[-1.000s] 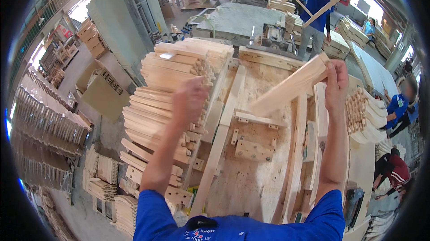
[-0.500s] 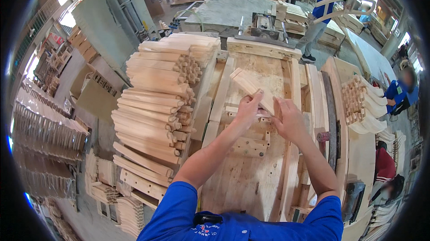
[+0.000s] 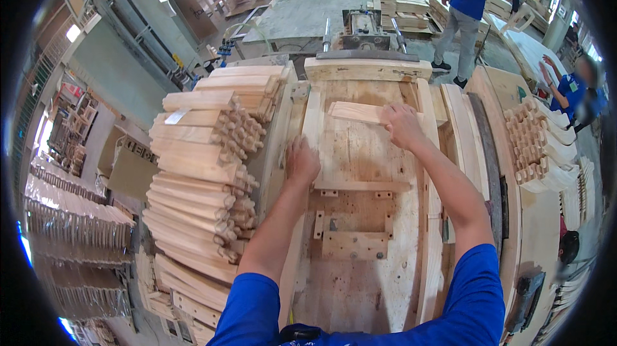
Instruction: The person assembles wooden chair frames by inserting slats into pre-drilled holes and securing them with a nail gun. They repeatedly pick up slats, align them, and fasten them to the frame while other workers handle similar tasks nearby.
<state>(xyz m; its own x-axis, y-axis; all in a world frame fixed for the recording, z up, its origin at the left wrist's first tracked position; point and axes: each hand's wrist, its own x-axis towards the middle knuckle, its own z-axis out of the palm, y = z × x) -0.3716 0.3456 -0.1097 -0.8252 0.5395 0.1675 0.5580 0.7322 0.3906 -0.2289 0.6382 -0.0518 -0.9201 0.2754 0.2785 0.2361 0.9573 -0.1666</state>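
Observation:
My right hand (image 3: 403, 125) has its fingers closed over the right part of a flat, pale wooden slat (image 3: 357, 112). The slat lies crosswise toward the far end of a wooden jig bed (image 3: 360, 159), its left end showing. Further left, my left hand (image 3: 302, 161) rests on the long left side rail (image 3: 313, 121) of the bed, fingers apart and nothing visible in them. Nearer to me, a crossbar (image 3: 369, 186) and a small frame of screwed wooden blocks (image 3: 355, 244) are fixed on the bed.
A tall stack of shaped wooden pieces (image 3: 186, 153) stands close on the left. Curved wooden parts (image 3: 540, 134) are piled at the right. A metal clamp mechanism (image 3: 364, 31) sits beyond the bed's far end bar (image 3: 366, 70). A co-worker (image 3: 467, 5) in blue stands at the far right.
Both hands held the slat tilted over the bed; now the left hand has let go and moved left to the rail. The right hand has carried the slat farther away and turned it crosswise.

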